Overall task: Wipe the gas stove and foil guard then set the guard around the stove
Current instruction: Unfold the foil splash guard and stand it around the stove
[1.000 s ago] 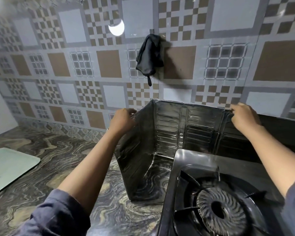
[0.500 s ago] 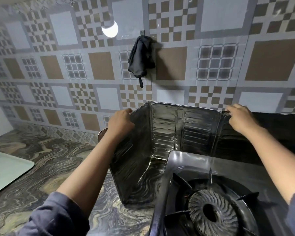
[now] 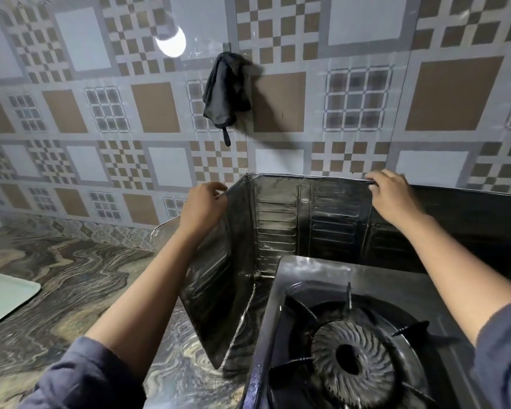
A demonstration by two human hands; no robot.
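At far left, a pale green tray (image 3: 3, 299) lies flat on the marbled tabletop (image 3: 71, 278). To its right, the left hand (image 3: 202, 206) pinches the top edge of the foil guard (image 3: 278, 219) on its left panel, fingers closed over the rim. The guard stands upright on the tabletop, folded into panels: the left panel angles forward beside the gas stove (image 3: 351, 335), the middle panels run behind it close to the tiled wall (image 3: 160, 113), and a further dark panel extends toward the right edge of view. A dark cloth (image 3: 226, 90) hangs from a hook on the wall above the guard's left fold. A bright reflection of a lamp (image 3: 171, 42) shows on the tiles to the cloth's left. The stove occupies the lower right, its round burner (image 3: 351, 358) ringed by pan supports. The right hand (image 3: 391, 196) grips the guard's top rim behind the stove, fingers curled over the edge.
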